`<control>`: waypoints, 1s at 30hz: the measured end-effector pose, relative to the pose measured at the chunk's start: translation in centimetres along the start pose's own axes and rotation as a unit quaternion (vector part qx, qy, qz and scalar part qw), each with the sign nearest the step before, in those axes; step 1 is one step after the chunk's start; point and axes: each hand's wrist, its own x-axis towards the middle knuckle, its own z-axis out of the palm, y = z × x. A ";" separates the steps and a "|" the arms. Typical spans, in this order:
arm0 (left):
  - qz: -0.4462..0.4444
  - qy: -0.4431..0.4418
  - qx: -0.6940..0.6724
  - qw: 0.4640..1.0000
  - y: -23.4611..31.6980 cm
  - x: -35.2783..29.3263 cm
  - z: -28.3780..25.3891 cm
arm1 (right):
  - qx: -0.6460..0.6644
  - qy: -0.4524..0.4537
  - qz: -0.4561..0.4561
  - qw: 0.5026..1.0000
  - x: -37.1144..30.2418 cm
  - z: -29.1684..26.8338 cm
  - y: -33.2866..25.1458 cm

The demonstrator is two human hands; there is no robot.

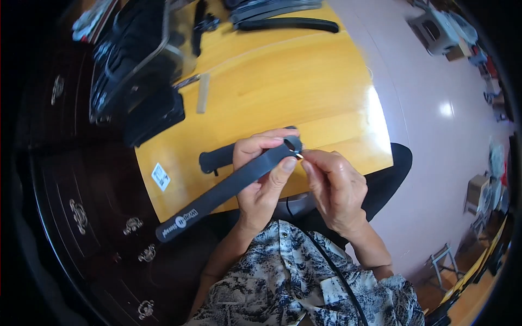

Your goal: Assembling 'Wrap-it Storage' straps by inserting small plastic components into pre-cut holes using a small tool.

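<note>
Hands at frame centre over tabletop (304,81): left hand (261,179) fingers clamped on grey strap (228,187); right hand (337,187) fingers pinched together on small metal piece (299,155) at strap end

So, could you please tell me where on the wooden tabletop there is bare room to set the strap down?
Bare wood lies mid-tabletop, between the small grey bar and the right edge. It is crowded top left around the clear bin and black pouch, and along the far edge by the black strips.

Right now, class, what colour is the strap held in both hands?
Dark grey strap, shown in the head view.
</note>
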 end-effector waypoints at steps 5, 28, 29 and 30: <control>-0.035 -0.020 -0.026 0.999 -1.7 1.2 3.9 | -0.023 0.053 0.038 0.998 -0.6 -2.0 2.1; -0.019 -0.139 0.071 0.988 1.0 1.0 2.3 | -0.113 0.036 -0.122 0.985 -0.1 -4.2 2.0; -0.019 -0.136 0.068 0.988 1.2 1.3 2.0 | -0.115 0.034 -0.123 0.985 0.0 -4.2 2.0; -0.040 -0.146 0.039 0.988 1.3 1.5 1.8 | -0.125 0.033 -0.126 0.984 0.0 -4.1 1.9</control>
